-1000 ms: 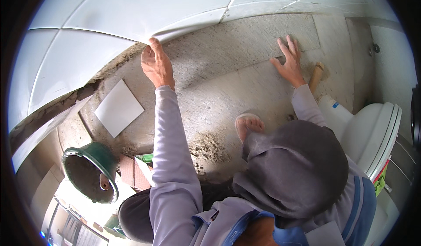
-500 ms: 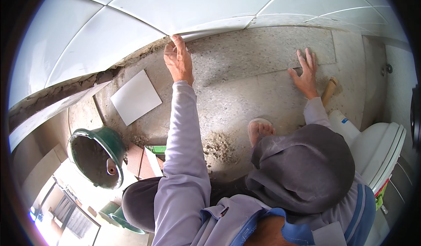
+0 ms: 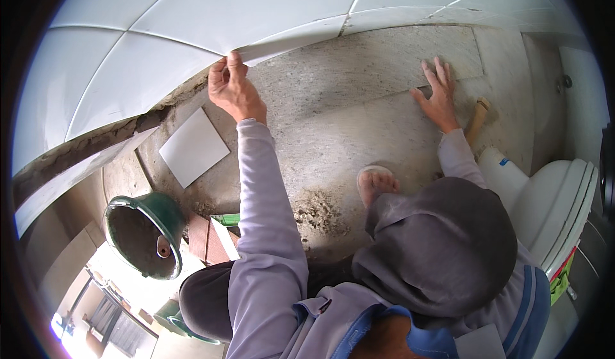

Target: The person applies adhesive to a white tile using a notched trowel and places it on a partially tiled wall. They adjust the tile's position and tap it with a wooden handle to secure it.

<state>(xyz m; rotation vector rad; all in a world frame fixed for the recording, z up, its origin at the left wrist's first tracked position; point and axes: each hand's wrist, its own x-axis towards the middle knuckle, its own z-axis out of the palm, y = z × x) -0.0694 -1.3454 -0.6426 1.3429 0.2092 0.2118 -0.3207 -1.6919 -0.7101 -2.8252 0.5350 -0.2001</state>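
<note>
My left hand, fingers curled, at lower edge of wall tiles; whether gripping, cannot tell. Right hand splayed open at grey slab's right end. Slip could nick fingertips.

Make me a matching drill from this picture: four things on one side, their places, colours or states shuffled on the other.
Column one:
1. Left hand
2. Right hand
3. Bucket
4. Loose tile

Column two:
A. Green
B. White, on the floor
C. At the wall's lower edge
D. Spread open

Pairs: 1-C; 2-D; 3-A; 4-B
</note>
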